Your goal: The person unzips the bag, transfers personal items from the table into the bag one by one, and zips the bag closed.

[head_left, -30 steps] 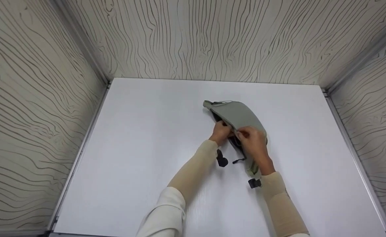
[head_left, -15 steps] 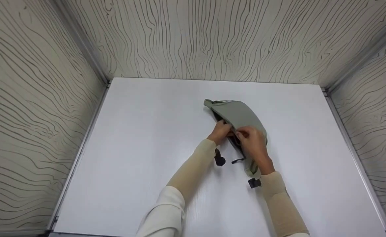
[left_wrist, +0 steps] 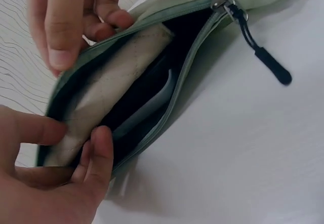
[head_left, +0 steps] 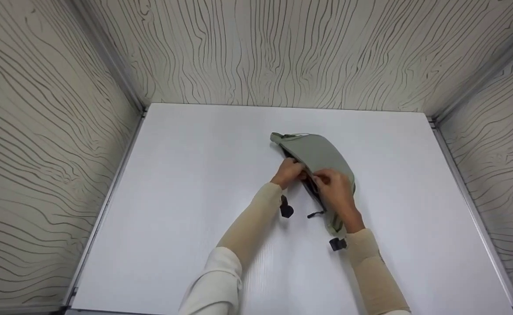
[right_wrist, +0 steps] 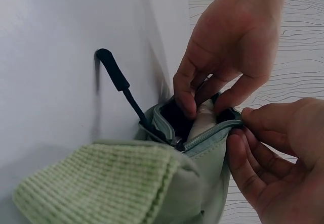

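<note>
A grey-green waist bag (head_left: pixel 320 151) lies on the white table with its zipped mouth open. My right hand (head_left: pixel 337 190) pinches the mouth's rim, fingers also visible in the right wrist view. My left hand (head_left: pixel 288 173) reaches into the mouth; its thumb and fingers pinch a pale, soft-looking item with faint quilted lines (left_wrist: pixel 119 75). Most of that item is inside the bag, and its kind is unclear. A blue-grey strip (left_wrist: pixel 149 107) shows deeper in the pocket. The black zipper pull (left_wrist: pixel 273 64) hangs at the mouth's end.
A green checked mesh strap wing (right_wrist: pixel 96 183) is on the bag's near end. The white table (head_left: pixel 186 175) extends around the bag, with wood-pattern walls (head_left: pixel 256 52) behind and at both sides. Black wrist cameras (head_left: pixel 286 209) sit below the wrists.
My left hand has shifted slightly left and away from the right hand, along the bag's mouth. My right hand and the bag have hardly moved.
</note>
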A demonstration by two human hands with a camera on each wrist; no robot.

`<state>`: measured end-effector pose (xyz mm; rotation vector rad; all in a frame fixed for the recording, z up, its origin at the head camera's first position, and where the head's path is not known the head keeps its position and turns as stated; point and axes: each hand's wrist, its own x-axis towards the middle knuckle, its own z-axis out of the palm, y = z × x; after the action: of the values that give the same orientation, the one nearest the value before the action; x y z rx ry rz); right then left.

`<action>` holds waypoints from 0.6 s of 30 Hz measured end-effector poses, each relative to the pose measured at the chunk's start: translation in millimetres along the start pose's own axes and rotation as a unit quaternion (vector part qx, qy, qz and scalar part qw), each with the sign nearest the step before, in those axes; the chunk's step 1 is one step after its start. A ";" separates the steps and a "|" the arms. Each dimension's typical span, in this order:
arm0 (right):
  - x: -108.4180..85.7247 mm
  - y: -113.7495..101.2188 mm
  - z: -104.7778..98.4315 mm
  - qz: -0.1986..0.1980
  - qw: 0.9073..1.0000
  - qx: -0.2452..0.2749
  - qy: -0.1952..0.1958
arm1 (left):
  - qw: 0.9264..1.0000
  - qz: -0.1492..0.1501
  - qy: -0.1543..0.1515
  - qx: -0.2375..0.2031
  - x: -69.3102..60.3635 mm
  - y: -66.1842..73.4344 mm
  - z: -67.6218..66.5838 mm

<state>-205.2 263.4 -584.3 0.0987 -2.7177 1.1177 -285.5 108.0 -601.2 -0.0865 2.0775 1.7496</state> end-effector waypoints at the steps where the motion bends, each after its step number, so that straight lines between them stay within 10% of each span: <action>1: 0.0 -0.1 -0.2 0.002 1.000 0.002 -0.001 | 1.000 0.000 0.004 0.018 0.7 1.0 -1.9; 18: -2.9 4.0 -8.4 0.016 1.000 0.010 0.011 | 0.975 0.028 0.063 0.210 15.8 20.6 -35.6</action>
<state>-201.6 272.1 -581.8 0.0472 -2.6983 1.1487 -316.1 81.8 -583.5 -0.0157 2.5187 1.3264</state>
